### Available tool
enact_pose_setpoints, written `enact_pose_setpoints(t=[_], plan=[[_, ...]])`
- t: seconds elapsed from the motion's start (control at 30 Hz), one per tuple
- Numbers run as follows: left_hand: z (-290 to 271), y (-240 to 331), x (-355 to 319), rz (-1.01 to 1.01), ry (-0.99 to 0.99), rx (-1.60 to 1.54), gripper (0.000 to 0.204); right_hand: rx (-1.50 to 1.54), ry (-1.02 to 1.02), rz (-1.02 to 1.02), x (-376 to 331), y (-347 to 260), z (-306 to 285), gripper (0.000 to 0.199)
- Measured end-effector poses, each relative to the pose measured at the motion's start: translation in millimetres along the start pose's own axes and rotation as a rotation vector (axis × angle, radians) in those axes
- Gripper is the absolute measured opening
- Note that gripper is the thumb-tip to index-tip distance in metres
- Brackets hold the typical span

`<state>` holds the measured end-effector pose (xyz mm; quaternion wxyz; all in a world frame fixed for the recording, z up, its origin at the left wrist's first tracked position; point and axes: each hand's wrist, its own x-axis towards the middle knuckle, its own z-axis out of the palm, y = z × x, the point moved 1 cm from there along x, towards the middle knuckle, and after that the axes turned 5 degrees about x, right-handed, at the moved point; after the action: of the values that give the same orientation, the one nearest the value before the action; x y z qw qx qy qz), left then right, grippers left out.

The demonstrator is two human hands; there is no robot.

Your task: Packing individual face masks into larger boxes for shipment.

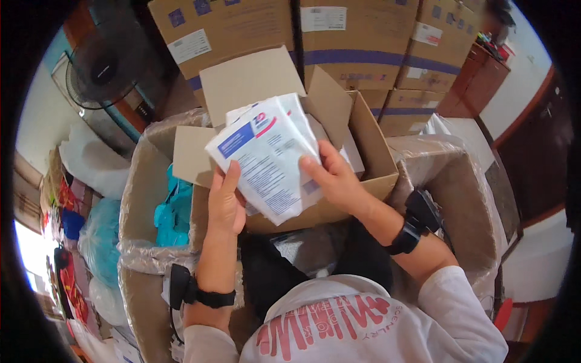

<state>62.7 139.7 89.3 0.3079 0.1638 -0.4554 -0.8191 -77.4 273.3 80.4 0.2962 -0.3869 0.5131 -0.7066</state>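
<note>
Left hand (227,199): fingers grasping white packets (260,163) at left edge | Right hand (336,178): fingers grasping right edge | Packets: overlapping, tilted, above cardboard box (376,192), flaps raised | Left: plastic-lined carton (145,187) containing teal bundle (173,219) | Beyond: stacked cartons (360,36)

The white shirt (423,320) has red lettering (284,339) across its front. The trousers (365,257) are black, and black wrist straps (403,239) carry boxy dark modules (423,210).
</note>
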Motion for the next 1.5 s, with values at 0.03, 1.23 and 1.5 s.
enact_pose_setpoints(t=[0.03,1.23,1.5], plan=[[-0.2,-2.0,-2.4,-0.013,0.06,0.029,0.04,-0.001,0.012,-0.001,-2.7,1.5,1.3,0.025],[23.5,14.4,-22.6,0.46,-0.358,1.239,0.043,-0.674,-0.562,0.01,-7.3,18.2,9.1,0.027],[111.5,-53.4,-34.4,0.153,-0.901,0.643,0.068,-0.496,-0.545,-0.175,-17.6,39.7,30.7,0.025]])
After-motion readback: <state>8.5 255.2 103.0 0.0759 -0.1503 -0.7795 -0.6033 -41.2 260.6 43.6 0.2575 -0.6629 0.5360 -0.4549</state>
